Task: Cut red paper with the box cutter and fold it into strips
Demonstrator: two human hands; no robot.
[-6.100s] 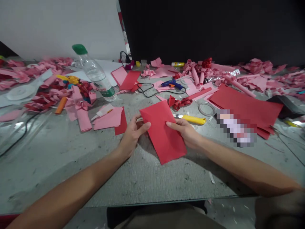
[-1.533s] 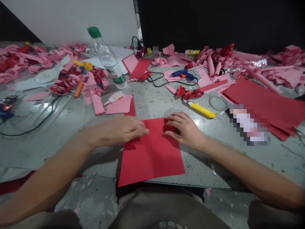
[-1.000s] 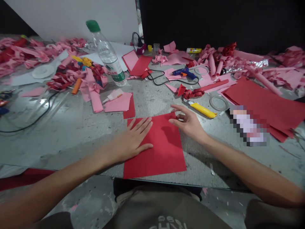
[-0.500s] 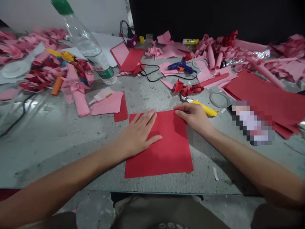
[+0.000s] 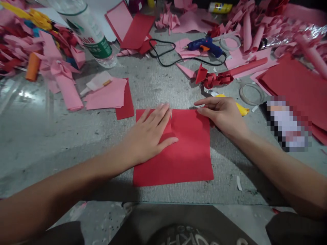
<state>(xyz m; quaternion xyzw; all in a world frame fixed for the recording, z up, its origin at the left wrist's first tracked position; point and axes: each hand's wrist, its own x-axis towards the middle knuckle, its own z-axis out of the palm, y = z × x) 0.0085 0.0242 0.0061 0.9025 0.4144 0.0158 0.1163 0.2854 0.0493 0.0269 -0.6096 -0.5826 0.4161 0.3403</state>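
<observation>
Worktop (image 5: 28, 146), one: grey, scuffed, strewn with paper at the far side.

Stack of red sheets (image 5: 293, 85), one: at right.

Red sheet (image 5: 190, 153), one: flat on the worktop, near edge, before the person.

Bottle (image 5: 100, 47), one: clear, far left.

Left hand (image 5: 150, 136), one: palm down on the sheet's left half, fingers extended, slightly parted, holding nothing.

Right hand (image 5: 227, 117), one: at the far right corner, fingers narrow, thumb over the edge; whether paper is pinched cannot be told. Partly covers a yellow cutter (image 5: 243, 109).

Slit (image 5: 171, 118), one: runs in from the far edge beside the left fingertips. If being lengthened, best done slowly, left palm firm alongside, pull low and even.
</observation>
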